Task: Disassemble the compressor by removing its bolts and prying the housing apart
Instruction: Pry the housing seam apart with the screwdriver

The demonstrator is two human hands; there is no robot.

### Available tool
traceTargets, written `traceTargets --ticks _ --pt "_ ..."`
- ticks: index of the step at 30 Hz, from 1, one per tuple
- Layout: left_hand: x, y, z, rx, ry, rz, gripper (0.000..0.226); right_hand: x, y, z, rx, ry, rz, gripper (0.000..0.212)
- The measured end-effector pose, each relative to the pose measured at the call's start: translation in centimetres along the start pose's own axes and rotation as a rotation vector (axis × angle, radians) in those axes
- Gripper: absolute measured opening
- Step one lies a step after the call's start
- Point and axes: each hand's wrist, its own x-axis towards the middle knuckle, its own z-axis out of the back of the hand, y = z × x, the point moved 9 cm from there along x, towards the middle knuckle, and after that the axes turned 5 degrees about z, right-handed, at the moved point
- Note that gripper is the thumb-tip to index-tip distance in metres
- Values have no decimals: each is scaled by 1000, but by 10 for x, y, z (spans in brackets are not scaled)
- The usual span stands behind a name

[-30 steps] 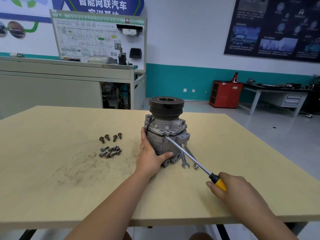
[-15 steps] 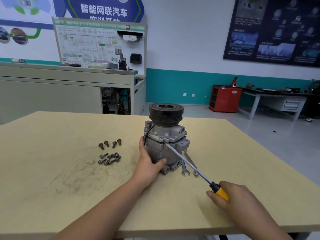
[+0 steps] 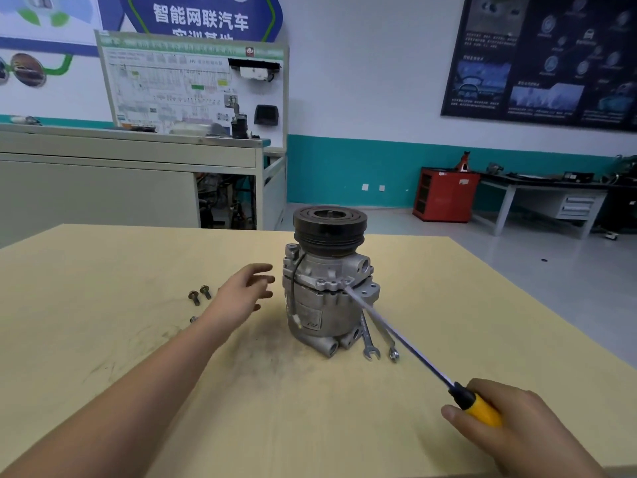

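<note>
Prying step, I judge. Compressor [image 3: 327, 288] upright, mid-desk [image 3: 138, 357]. My right hand [image 3: 517, 432] grips the screwdriver [image 3: 396, 334], tip at the housing seam. Left hand [image 3: 241, 298] is empty with fingers spread, just left of it. Next: brace, lever.

You have bright, even room light, so the grey metal compressor with the black pulley [image 3: 324, 305] throws only a faint shadow on the pale yellow wooden table [image 3: 103, 305]. Your left hand [image 3: 241, 294] is smeared by motion blur, and the steel shaft of the yellow-handled screwdriver [image 3: 460, 396] shows a white glint. The wide lens bows the table's edges, and the dark wall poster [image 3: 544, 63] is too soft to read.
</note>
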Motion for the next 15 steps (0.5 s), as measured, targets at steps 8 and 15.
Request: traceTargets --ticks 8,15 --pt "48 4 -48 -561 148 210 39 16 26 -34 627 -4 3 25" --pt "59 9 -53 -718 109 253 41 62 66 -67 1078 7 81 35"
